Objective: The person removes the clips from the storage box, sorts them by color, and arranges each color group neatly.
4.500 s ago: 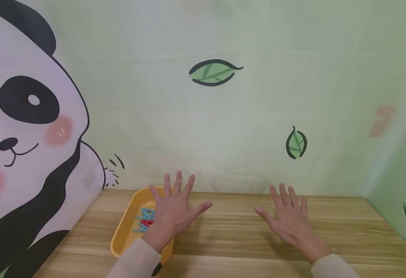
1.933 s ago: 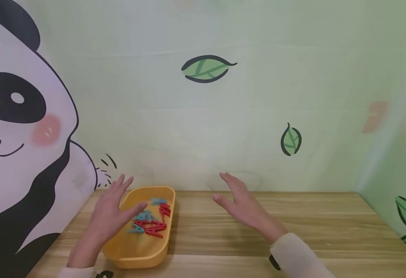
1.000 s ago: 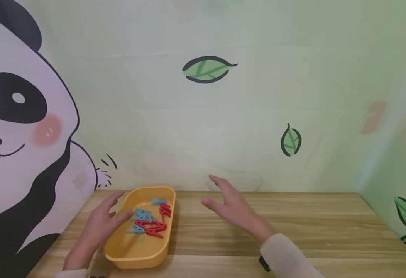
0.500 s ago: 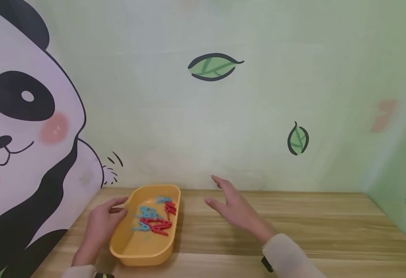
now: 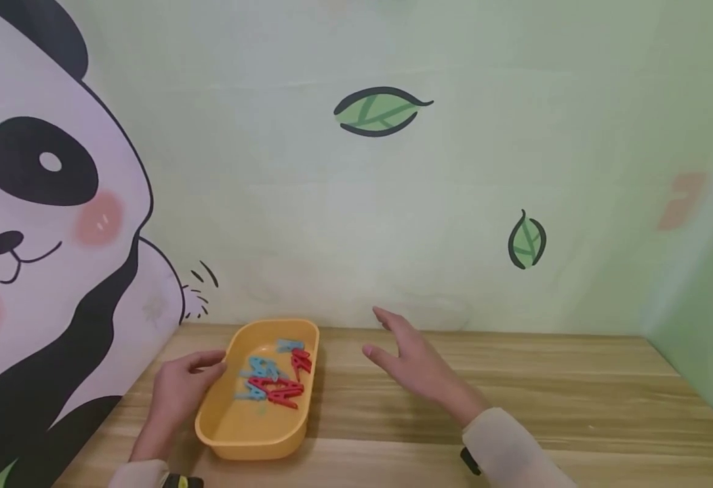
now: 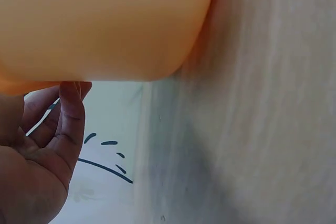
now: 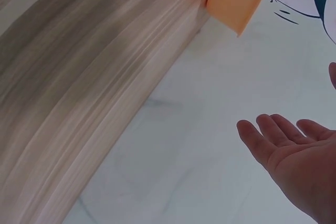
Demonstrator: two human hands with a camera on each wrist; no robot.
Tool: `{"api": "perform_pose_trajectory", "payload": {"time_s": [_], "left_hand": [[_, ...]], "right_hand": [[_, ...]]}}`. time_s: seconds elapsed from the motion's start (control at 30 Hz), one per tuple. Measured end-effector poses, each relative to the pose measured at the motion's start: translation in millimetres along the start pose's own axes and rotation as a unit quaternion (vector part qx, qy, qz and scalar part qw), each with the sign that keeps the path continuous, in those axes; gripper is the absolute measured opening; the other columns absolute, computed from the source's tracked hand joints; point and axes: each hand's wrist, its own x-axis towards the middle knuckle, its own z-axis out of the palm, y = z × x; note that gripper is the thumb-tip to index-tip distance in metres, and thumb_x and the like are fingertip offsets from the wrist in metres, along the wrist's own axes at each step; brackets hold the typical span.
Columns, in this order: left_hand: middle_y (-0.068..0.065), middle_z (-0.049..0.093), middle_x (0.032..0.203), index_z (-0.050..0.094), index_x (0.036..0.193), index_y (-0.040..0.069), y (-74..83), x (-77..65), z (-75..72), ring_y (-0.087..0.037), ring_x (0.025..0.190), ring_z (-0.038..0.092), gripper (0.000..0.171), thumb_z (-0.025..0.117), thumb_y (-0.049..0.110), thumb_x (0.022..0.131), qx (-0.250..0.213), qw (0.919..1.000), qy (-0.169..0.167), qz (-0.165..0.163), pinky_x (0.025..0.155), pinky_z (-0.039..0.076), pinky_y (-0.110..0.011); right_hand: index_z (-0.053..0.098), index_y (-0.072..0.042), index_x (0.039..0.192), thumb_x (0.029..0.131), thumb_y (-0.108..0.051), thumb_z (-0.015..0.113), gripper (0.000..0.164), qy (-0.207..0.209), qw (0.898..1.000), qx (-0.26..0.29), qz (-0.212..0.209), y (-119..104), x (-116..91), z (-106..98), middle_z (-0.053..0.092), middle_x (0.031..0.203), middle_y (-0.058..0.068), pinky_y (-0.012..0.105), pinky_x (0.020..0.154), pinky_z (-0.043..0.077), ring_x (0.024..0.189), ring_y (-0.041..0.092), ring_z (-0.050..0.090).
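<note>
A wood-grain counter (image 5: 515,393) meets a pale green backdrop (image 5: 259,169). A large panda (image 5: 48,227) with pink cheeks is printed at the left, a green leaf (image 5: 376,112) near the middle, a smaller leaf (image 5: 527,242) lower and farther right, and a blurry red mark (image 5: 682,201) beyond it.

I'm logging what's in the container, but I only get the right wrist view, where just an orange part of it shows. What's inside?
Observer: In the head view, red clips and light blue clips lie in the container.
Operator: Spread over the whole floor of it?
Observer: No, none lie at its near end.
Operator: And where is the left hand?
Observer: The left hand is at the container's left rim; whether it grips there I can't tell.
</note>
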Motion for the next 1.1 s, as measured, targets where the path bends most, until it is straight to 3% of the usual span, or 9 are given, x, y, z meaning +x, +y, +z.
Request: {"api": "perform_pose_trajectory", "payload": {"time_s": [0.13, 0.33, 0.67, 0.93, 1.1], "left_hand": [[-0.015, 0.077, 0.119, 0.076, 0.127, 0.000, 0.2, 1.9, -0.3, -0.029, 0.111, 0.070, 0.037, 0.078, 0.024, 0.098, -0.020, 0.9998, -0.003, -0.006, 0.073, 0.053, -0.015], [-0.016, 0.076, 0.121, 0.075, 0.128, -0.001, 0.7, 2.5, -0.2, -0.011, 0.092, 0.070, 0.038, 0.079, 0.022, 0.098, -0.050, 0.9984, -0.015, -0.023, 0.070, 0.058, -0.021], [-0.021, 0.072, 0.129, 0.068, 0.137, -0.004, 0.2, 4.1, 0.7, -0.015, 0.097, 0.070, 0.049, 0.080, 0.022, 0.098, -0.084, 0.9941, -0.066, -0.020, 0.076, 0.060, -0.024], [-0.019, 0.074, 0.124, 0.068, 0.138, -0.004, -2.5, 2.8, 3.4, -0.009, 0.095, 0.069, 0.048, 0.079, 0.020, 0.098, -0.099, 0.9926, -0.067, -0.020, 0.077, 0.060, -0.024], [-0.020, 0.073, 0.128, 0.067, 0.138, -0.003, -3.4, 4.2, 4.6, -0.014, 0.101, 0.070, 0.049, 0.079, 0.022, 0.099, -0.101, 0.9920, -0.072, -0.022, 0.078, 0.060, -0.023]], "right_hand": [[0.034, -0.011, 0.166, 0.106, -0.041, 0.066, 0.075, -0.002, 1.000, -0.002, 0.004, 0.0, 1.5, 1.0, 0.044, 0.164, 0.012, 0.056, 0.122, 0.032, 0.151, 0.031, 0.039], [0.037, -0.009, 0.164, 0.106, -0.039, 0.067, 0.072, -0.008, 1.000, 0.001, 0.002, 0.0, 5.8, 6.8, 0.050, 0.159, 0.015, 0.058, 0.120, 0.034, 0.149, 0.035, 0.043], [0.041, -0.009, 0.162, 0.105, -0.035, 0.068, 0.069, -0.017, 1.000, -0.009, 0.004, -0.3, 12.2, 14.5, 0.056, 0.153, 0.016, 0.058, 0.118, 0.038, 0.144, 0.036, 0.049], [0.041, -0.008, 0.162, 0.106, -0.037, 0.067, 0.068, -0.033, 0.999, -0.005, -0.002, -5.1, 18.6, 23.4, 0.055, 0.154, 0.017, 0.057, 0.117, 0.039, 0.144, 0.036, 0.049], [0.045, -0.007, 0.159, 0.104, -0.032, 0.070, 0.066, -0.033, 0.999, -0.007, -0.014, -6.3, 24.1, 27.3, 0.056, 0.153, 0.015, 0.053, 0.114, 0.045, 0.141, 0.033, 0.052]]}}
